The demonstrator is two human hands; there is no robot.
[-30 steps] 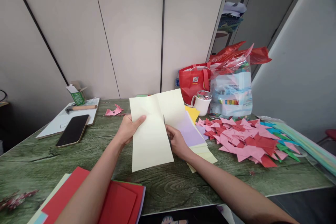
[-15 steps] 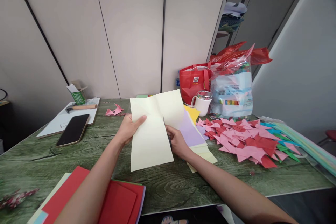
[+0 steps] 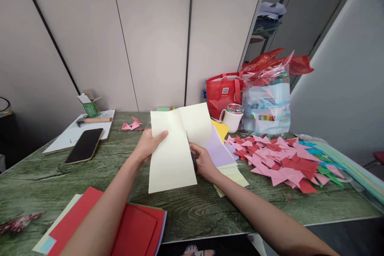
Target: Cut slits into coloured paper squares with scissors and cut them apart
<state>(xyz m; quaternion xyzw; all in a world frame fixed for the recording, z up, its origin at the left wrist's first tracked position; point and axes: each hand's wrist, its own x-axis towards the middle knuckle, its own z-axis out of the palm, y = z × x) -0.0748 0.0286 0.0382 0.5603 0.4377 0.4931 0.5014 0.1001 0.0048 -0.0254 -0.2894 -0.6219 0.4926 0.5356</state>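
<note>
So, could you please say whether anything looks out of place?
Perhaps the hammer on the white board at the left: it looks odd alongside the cream sheet in the left hand and the paper shapes. Nothing looks spilled.

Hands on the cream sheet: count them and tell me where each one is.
2. The left hand pinches the cream sheet at its left edge; the right hand is at the slit, holding dark scissors, mostly hidden. Both hands are in view.

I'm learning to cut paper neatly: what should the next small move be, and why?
Probably snip further along the crease: the scissors in the right hand sit partway through the cream sheet, the left hand grips its left edge, and its far end looks uncut.
</note>
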